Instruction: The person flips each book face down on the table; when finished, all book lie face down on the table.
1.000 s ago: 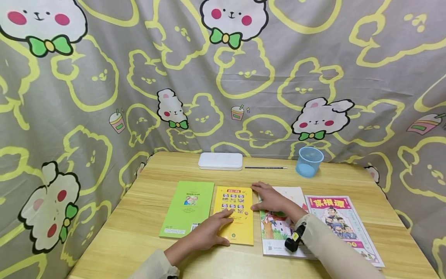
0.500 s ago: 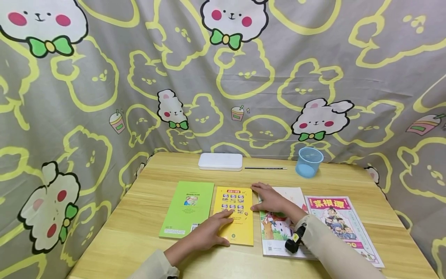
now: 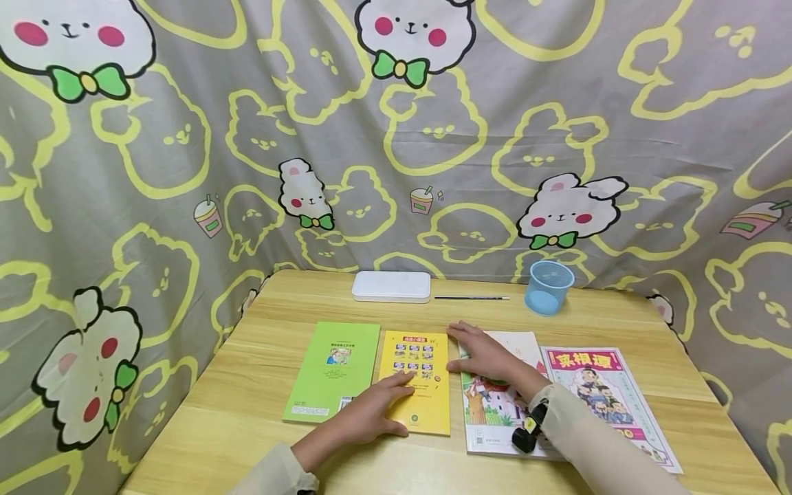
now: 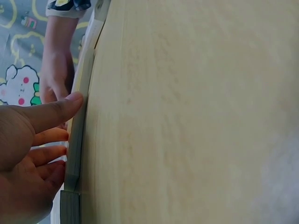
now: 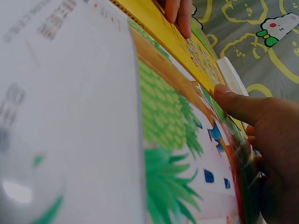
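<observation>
In the head view a yellow book (image 3: 430, 405) lies flat on the table between both hands. My left hand (image 3: 371, 412) rests on its lower left part, fingers fairly straight; the left wrist view has the thumb (image 4: 56, 112) at the book's near edge. At the right edge of the same book is my right hand (image 3: 485, 354), fingers stretched and spread. Its thumb (image 5: 238, 103) touches that edge in the right wrist view. Beneath the right hand and wrist lies a white picture book (image 3: 495, 419), partly hidden by them.
A green book (image 3: 337, 350) lies to the left, partly covered by the left hand. A pink comic book (image 3: 600, 385) lies at the right. Along the back are a white case (image 3: 391, 286), a pencil (image 3: 471, 298) and a blue mesh cup (image 3: 549, 289), before a patterned curtain (image 3: 346, 124).
My right wrist and hand have shifted very slightly. The left hand and all the books look the same as before.
</observation>
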Tool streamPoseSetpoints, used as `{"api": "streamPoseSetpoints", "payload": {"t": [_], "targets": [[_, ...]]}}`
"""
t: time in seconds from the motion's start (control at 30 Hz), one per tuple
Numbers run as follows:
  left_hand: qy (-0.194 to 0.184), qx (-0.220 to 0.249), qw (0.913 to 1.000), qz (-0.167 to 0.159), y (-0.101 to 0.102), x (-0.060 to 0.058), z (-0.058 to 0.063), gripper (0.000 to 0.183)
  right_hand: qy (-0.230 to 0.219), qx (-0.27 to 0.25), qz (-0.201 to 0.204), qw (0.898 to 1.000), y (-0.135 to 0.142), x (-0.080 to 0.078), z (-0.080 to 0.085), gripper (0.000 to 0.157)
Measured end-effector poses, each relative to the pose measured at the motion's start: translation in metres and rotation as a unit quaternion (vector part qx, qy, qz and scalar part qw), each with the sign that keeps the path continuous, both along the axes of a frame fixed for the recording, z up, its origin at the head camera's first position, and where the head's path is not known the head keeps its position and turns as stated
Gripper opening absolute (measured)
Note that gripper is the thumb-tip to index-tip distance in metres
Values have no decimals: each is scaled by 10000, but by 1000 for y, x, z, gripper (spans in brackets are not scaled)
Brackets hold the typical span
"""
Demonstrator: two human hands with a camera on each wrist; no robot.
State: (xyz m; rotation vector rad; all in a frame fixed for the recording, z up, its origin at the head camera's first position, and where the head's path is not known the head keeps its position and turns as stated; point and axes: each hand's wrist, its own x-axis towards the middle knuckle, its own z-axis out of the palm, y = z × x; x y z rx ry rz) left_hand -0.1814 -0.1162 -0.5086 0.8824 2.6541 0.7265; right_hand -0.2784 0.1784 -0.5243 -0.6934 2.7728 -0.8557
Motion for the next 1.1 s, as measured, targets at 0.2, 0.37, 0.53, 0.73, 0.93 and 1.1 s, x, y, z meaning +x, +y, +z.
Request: {"api": "streamPoseSetpoints", "payload": {"t": [0.2,0.37,0.53,0.73,0.93,1.1], "targets": [[71,-64,10000,8,0,0,-1,77,277,9,68,9996,9,1,-1,86],[65,-53,10000,10,0,0,-1,77,259,-64,36,9996,21,5,0,86],[58,-23,10000,12,0,0,-2,77,260,-81,-35,9996,35,10,0,88],[47,13,10000,15,0,1,-2,78,290,-95,-179,9994,56,16,1,88],[30,32,10000,0,-1,1,-3,77,445,-8,-306,9985,81,21,1,85],[29,37,10000,0,-1,0,-4,77,520,209,-519,9971,99,23,1,83]]}}
